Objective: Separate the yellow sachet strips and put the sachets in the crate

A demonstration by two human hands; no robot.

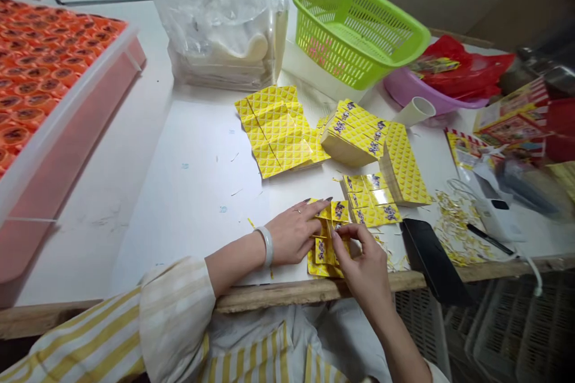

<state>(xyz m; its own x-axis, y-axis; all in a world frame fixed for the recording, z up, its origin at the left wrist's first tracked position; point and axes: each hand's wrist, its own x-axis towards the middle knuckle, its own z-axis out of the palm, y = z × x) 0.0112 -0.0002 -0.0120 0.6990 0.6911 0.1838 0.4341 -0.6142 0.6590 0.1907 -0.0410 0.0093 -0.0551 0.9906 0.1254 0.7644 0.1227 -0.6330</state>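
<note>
My left hand (290,234) lies over yellow printed cardboard pieces (320,250) at the table's front edge, its fingers stretched out across them. From the right, my right hand (367,262) pinches a small yellow printed card (333,238) between thumb and forefinger; the hands partly hide these pieces. Just beyond is a small group of yellow printed cards (371,198) with purple lettering. Behind it stand a thick stack of lettered cards (357,125) and another yellow patterned stack (406,161). Larger yellow patterned sheets (278,131) lie farther left.
A tray of orange-topped items (90,125) fills the left side. A plastic bag (215,30) and a green basket (359,30) stand at the back. On the right are a black phone (433,260) overhanging the edge, yellow scraps (458,227), a black pen-like tool (489,239) and a white device (498,218).
</note>
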